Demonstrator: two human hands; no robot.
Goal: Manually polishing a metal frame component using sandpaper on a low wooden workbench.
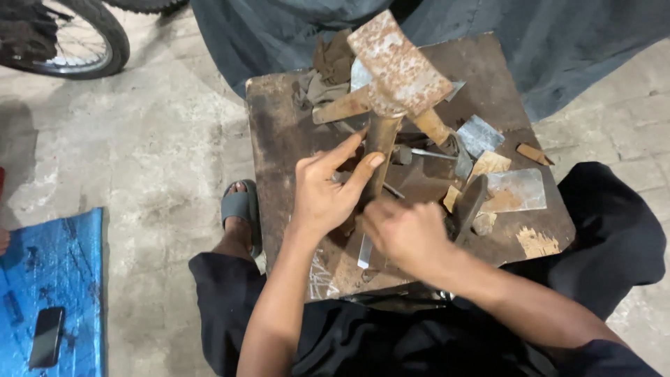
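A rusty axe-like tool with a broad pitted head [399,64] stands upright on a worn wooden block [279,132] between my knees. My left hand [328,190] wraps loosely around its brown handle [380,150], fingers stretched along it. Just below, my right hand [405,236] is closed near the handle's base; a thin pale metal strip [364,253] pokes out under it. What the right hand grips is hidden by its fingers.
Sheet-metal scraps [518,190], a wooden-handled tool [342,106] and rags [333,59] litter the block. A bicycle wheel [84,42] stands at top left, a blue mat [56,279] with a phone [47,336] at bottom left. My sandalled foot [241,209] rests beside the block.
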